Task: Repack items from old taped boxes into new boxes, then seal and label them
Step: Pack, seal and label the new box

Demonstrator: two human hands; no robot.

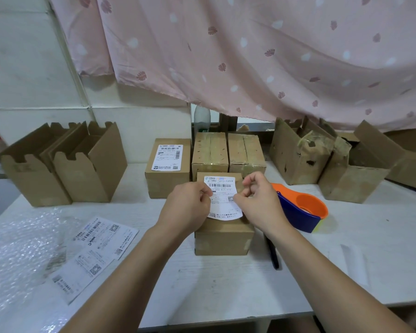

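both hands, left hand [190, 200] and right hand [257, 195], pinch a shipping label [222, 195] over the sealed box [223, 236] mid-table.

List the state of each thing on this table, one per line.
White paper shipping label: pinched by both hands, above front box.
Left hand: pinching label.
Right hand: pinching label.
Front brown cardboard box: closed.
Labelled brown cardboard box: closed.
Tape-wrapped old boxes: closed.
Torn brown cartons: open.
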